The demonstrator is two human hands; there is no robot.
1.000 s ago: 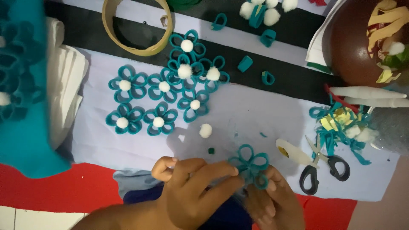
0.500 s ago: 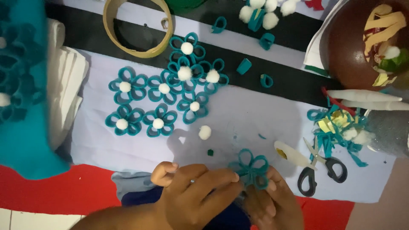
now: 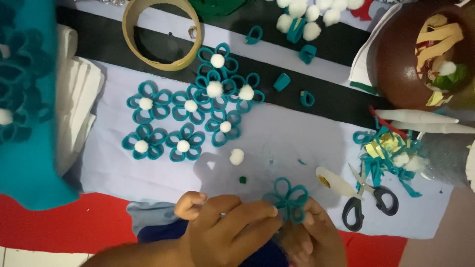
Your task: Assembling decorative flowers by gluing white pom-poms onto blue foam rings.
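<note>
Both hands grip one teal felt flower [image 3: 287,198] with looped petals and no white centre, at the bottom middle. My left hand [image 3: 225,232] pinches its left side with fingertips. My right hand [image 3: 316,237] holds it from below and right. A loose white pompom [image 3: 236,156] lies on the pale sheet just above my left hand. Several finished teal flowers with white pompom centres [image 3: 193,113] lie in a cluster further up.
Black-handled scissors [image 3: 368,200] lie right of my hands, beside a heap of teal scraps [image 3: 388,153]. A brown bowl [image 3: 396,59] of scraps sits top right, a cardboard tape ring [image 3: 161,32] top left, loose pompoms [image 3: 307,15] and teal loops at top, teal felt [image 3: 24,109] far left.
The view has shifted slightly, so things sit a little lower and leftwards. My hands keep the same hold on the flower.
</note>
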